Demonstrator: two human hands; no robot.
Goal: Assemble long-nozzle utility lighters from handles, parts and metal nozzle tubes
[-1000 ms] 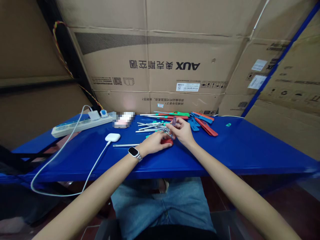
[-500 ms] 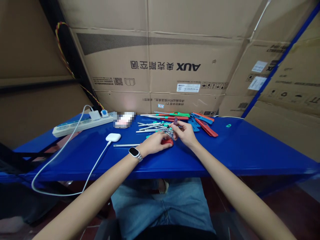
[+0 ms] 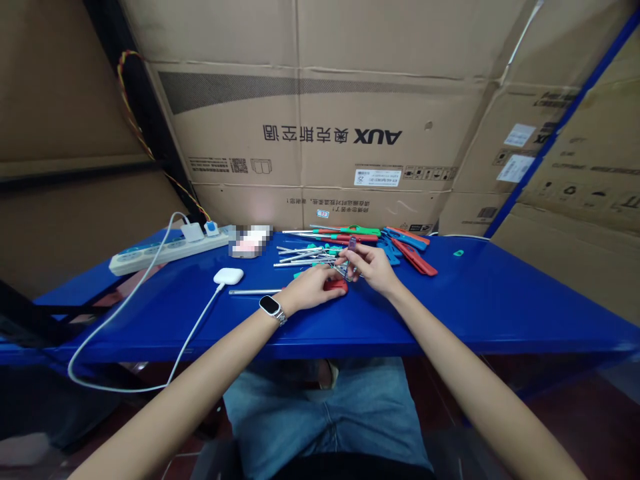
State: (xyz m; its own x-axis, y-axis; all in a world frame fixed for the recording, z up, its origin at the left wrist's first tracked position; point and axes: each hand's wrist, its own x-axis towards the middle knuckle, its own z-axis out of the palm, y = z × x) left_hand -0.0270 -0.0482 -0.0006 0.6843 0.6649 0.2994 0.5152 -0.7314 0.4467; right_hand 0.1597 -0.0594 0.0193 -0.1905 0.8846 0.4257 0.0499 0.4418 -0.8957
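Note:
My left hand (image 3: 313, 288) rests on the blue table (image 3: 475, 307), its fingers closed over a red handle part (image 3: 336, 286). My right hand (image 3: 373, 267) is just to its right, fingers pinched on a small purple translucent piece (image 3: 352, 244) with thin metal at its lower end. Both hands touch at the fingertips. Behind them lies a heap of metal rods (image 3: 300, 253) and red, green and blue plastic handle shells (image 3: 407, 250). One loose metal rod (image 3: 253, 291) lies left of my left hand.
A white power strip (image 3: 165, 248) lies at the back left, with a white cable looping off the table's front edge to a small white case (image 3: 228, 275). A tiny teal piece (image 3: 458, 253) sits at the right. Large cardboard boxes (image 3: 325, 133) wall the back.
Hands barely moved; the right hand has shifted slightly down toward the left hand with the purple piece. The view has drifted a little.

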